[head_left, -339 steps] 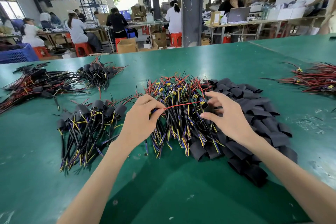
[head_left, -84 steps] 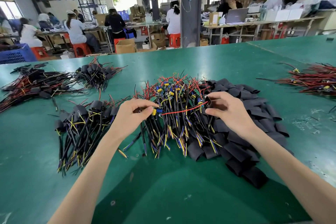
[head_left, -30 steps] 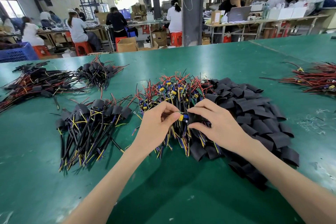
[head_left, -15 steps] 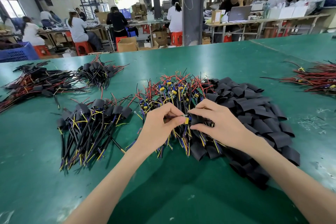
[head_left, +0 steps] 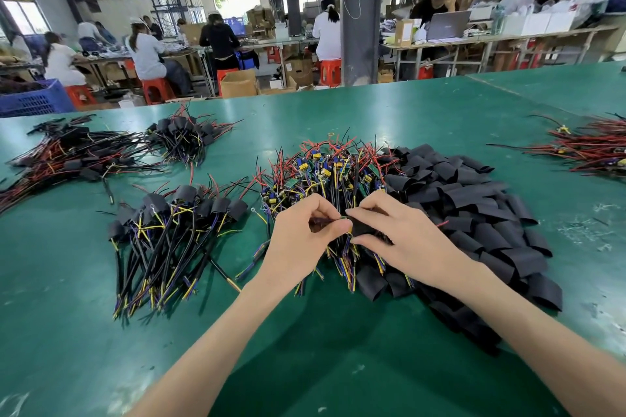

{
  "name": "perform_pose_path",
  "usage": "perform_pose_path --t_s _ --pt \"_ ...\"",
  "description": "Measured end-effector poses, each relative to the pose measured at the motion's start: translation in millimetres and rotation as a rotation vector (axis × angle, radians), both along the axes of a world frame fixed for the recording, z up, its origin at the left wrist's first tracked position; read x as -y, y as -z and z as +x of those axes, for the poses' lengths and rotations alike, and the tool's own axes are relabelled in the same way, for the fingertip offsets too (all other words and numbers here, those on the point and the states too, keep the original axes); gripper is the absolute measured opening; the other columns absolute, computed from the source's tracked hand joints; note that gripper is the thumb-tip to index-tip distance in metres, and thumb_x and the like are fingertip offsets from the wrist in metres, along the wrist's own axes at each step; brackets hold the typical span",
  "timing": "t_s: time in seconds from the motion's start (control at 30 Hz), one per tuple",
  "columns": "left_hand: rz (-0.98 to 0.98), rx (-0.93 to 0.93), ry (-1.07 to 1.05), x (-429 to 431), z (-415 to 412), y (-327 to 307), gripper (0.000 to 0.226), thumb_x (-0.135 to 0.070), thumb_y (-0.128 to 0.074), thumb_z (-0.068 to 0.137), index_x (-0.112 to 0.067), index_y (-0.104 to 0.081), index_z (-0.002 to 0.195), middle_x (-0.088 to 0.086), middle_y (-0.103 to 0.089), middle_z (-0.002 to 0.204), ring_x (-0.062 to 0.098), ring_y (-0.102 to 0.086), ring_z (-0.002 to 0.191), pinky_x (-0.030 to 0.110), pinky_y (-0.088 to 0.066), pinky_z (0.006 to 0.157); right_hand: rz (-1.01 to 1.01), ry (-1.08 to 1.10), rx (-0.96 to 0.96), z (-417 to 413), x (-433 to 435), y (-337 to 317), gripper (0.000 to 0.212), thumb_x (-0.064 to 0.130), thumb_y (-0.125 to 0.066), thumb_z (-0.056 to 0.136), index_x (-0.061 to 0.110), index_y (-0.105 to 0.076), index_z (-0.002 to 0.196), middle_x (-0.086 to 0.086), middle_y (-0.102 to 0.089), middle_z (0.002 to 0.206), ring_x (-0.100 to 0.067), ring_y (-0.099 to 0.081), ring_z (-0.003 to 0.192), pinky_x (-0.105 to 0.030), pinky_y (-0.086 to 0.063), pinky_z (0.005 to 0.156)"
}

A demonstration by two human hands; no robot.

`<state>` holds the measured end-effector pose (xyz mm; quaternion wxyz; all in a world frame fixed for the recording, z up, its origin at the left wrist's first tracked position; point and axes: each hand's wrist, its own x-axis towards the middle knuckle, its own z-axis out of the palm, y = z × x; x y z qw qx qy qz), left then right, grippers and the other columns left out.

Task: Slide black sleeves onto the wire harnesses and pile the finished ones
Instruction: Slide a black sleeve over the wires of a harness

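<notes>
My left hand (head_left: 298,240) pinches the end of a wire harness (head_left: 327,221) above the centre pile. My right hand (head_left: 399,237) grips a black sleeve (head_left: 360,226) that covers the harness's component end; the two hands almost touch. Beneath them lies the heap of unsleeved harnesses (head_left: 325,173) with red, black and yellow wires. A heap of loose black sleeves (head_left: 474,213) spreads to the right of it. The pile of sleeved harnesses (head_left: 166,234) lies to the left on the green table (head_left: 305,349).
More sleeved harness piles lie at the far left (head_left: 71,156) and back left (head_left: 186,135). A bundle of red wires (head_left: 589,149) lies at the right edge. Several people work at benches beyond the table's far edge, behind a dark pillar (head_left: 362,10).
The hands came together over the centre pile. The sleeve in my right hand has slid further left over the harness, hiding the yellow and blue component seen a second ago.
</notes>
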<state>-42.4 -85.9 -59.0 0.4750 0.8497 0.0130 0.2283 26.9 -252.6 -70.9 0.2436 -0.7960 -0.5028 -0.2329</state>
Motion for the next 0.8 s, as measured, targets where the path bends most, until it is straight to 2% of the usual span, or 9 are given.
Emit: perform_pose_path --t_s 0.13,0.3,0.63,0.7,0.8 --pt "0.039 -0.01 0.031 -6 1 -4 0.017 -0.01 -0.074 0.079 -0.022 -0.067 0.07 -0.011 -0.065 0.069 -0.003 -0.054 0.062 0.009 -0.041 0.065 -0.012 0.029 -0.018 3 2 -2 0.035 0.024 -0.071 0.083 0.01 -0.065 0.114 -0.003 -0.056 0.102 -0.022 -0.059 0.081 -0.039 -0.053 0.07" --pt "0.052 -0.022 0.035 -5 0 -2 0.007 -0.009 -0.073 0.08 -0.016 -0.073 0.078 -0.004 -0.069 0.078 0.001 -0.059 0.069 0.012 -0.044 0.069 -0.054 0.023 0.014 1 2 -1 0.031 0.023 -0.068 0.086 0.008 -0.064 0.113 -0.004 -0.055 0.102 -0.021 -0.057 0.078 -0.037 -0.052 0.068" --pt "0.069 0.007 0.019 -3 1 -1 0.007 -0.008 -0.073 0.079 -0.014 -0.075 0.079 -0.001 -0.07 0.079 0.01 -0.062 0.072 0.019 -0.047 0.069 -0.075 0.027 0.052 -2 -1 -1 0.035 0.02 -0.07 0.085 0.006 -0.064 0.115 -0.008 -0.057 0.103 -0.028 -0.06 0.078 -0.041 -0.053 0.068" --pt "0.097 0.026 0.034 -4 1 -2 0.009 -0.008 -0.072 0.08 -0.017 -0.073 0.077 -0.006 -0.068 0.075 0.003 -0.06 0.068 0.015 -0.045 0.067 -0.04 0.024 0.03 0 -2 0 0.039 0.021 -0.069 0.085 0.007 -0.061 0.12 -0.008 -0.056 0.106 -0.028 -0.06 0.084 -0.042 -0.053 0.072" --pt "0.167 0.156 -0.061 -12 0 -10 0.016 -0.008 -0.072 0.079 -0.023 -0.068 0.076 -0.015 -0.064 0.069 -0.007 -0.055 0.065 0.005 -0.038 0.065 0.041 0.048 0.004 4 -1 -1 0.059 0.03 -0.068 0.085 0.008 -0.048 0.135 -0.011 -0.048 0.122 -0.027 -0.053 0.106 -0.042 -0.046 0.092"
